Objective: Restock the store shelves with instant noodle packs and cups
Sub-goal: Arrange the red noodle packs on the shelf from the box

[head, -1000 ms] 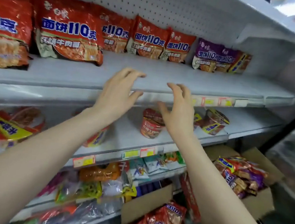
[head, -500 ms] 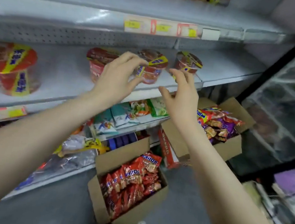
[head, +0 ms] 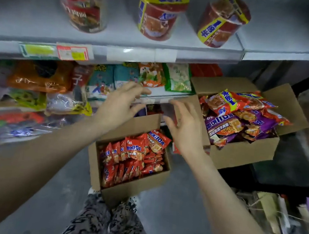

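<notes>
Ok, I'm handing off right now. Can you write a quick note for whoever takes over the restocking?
Left hand: open, empty, over the back flap of the near box.
Right hand: open, empty, beside it.
Near box, on the floor: full of red noodle packs.
Far box, to the right: heaped with red and purple packs.
Cup shelf: three noodle cups on it, with bare space to the left.
Done: those cups are placed.
Left: both boxes need emptying onto the shelves; nothing is picked up yet.

Grey floor (head: pixel 177 215) — white metal shelving (head: pixel 196 48)
</notes>
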